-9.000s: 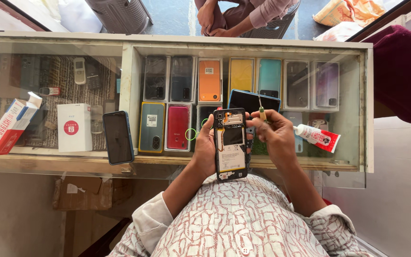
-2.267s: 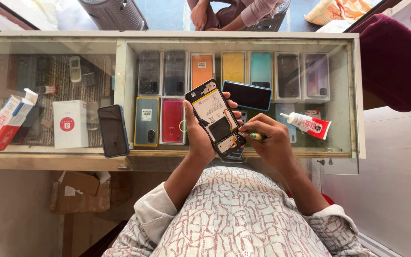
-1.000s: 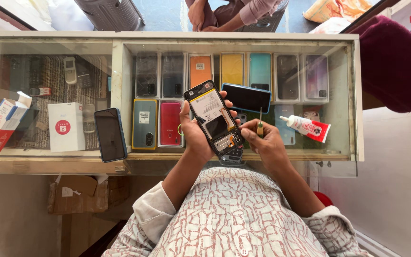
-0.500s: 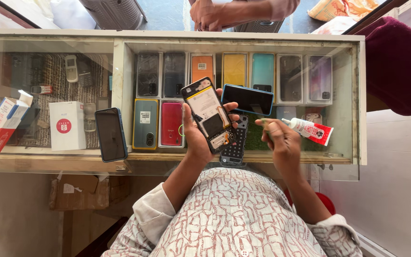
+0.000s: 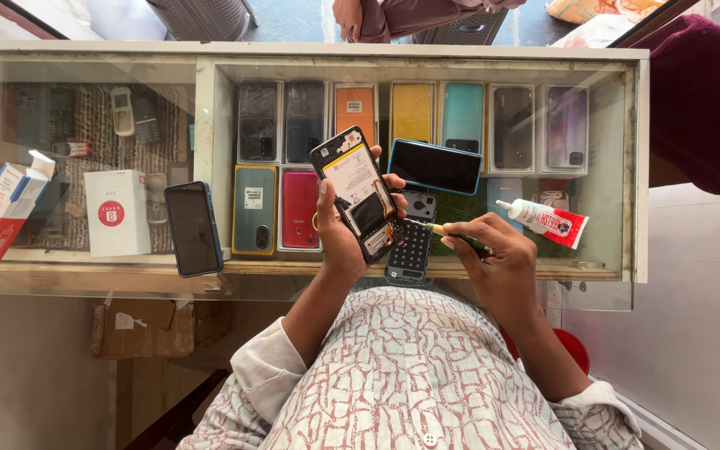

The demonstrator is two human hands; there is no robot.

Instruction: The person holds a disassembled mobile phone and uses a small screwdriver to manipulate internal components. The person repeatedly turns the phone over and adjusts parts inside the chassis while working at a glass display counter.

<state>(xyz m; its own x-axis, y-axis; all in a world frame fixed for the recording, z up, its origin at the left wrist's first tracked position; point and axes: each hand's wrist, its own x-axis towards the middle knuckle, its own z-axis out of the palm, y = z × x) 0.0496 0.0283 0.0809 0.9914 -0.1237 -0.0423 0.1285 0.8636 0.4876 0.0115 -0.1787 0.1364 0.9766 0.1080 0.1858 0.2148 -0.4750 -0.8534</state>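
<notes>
left hand [image 5: 337, 237] grips opened phone [image 5: 357, 192], back cover off, internals exposed, above the glass table [image 5: 493, 271]. right hand [image 5: 493, 254] pinches thin screwdriver [image 5: 443, 231], tip at phone's lower edge. judged mid-repair; reassembly remains. screw and tip contact too small to resolve.

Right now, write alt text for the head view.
A left hand holds an opened phone above a glass counter, while the right hand points a thin tool at it. A glue tube lies nearby.
</notes>
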